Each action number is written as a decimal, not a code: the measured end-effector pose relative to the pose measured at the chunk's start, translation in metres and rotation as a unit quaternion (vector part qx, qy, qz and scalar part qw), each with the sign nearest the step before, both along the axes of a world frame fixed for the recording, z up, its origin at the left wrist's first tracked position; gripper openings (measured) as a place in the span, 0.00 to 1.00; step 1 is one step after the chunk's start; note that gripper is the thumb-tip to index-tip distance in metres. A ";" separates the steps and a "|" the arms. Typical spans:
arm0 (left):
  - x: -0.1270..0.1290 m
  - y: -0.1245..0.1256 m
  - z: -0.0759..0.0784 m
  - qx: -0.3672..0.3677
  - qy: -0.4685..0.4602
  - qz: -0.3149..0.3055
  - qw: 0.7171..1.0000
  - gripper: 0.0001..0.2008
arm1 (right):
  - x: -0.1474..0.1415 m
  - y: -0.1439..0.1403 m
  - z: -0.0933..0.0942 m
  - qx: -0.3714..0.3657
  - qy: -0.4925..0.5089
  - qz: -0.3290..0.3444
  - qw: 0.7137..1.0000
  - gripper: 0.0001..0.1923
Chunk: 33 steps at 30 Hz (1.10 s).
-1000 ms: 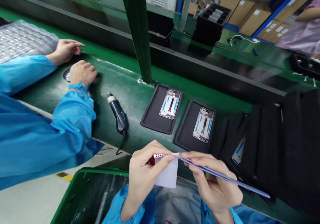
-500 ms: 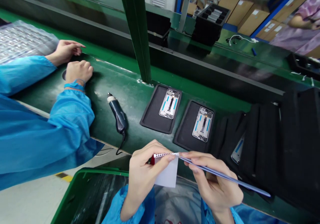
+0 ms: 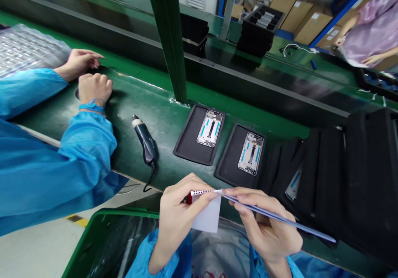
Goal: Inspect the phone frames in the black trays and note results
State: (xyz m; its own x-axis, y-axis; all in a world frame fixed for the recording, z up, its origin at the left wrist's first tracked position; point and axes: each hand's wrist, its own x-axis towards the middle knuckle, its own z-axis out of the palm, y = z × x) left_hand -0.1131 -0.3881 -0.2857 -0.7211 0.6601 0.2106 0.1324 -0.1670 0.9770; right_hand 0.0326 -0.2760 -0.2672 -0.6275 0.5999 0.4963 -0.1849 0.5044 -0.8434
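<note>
At edge of white sheet [image 3: 208, 220], blue tool [image 3: 287, 222]

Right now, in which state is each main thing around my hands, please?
Pale sheet: held in left grip
Slim blue tool: held in right grip
Corded tool: lying on bench, unheld
Left phone frame: flat on black tray
Right phone frame: likewise
Green bin: open

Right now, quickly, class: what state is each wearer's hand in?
Left hand: closed, pinching a white sheet with a dotted edge.
Right hand: closed, holding blue tweezers.
</note>
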 end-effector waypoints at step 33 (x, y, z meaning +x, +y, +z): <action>0.004 -0.002 0.001 0.002 0.006 -0.006 1.000 0.09 | 0.007 -0.002 0.003 -0.013 -0.019 0.001 1.000 0.18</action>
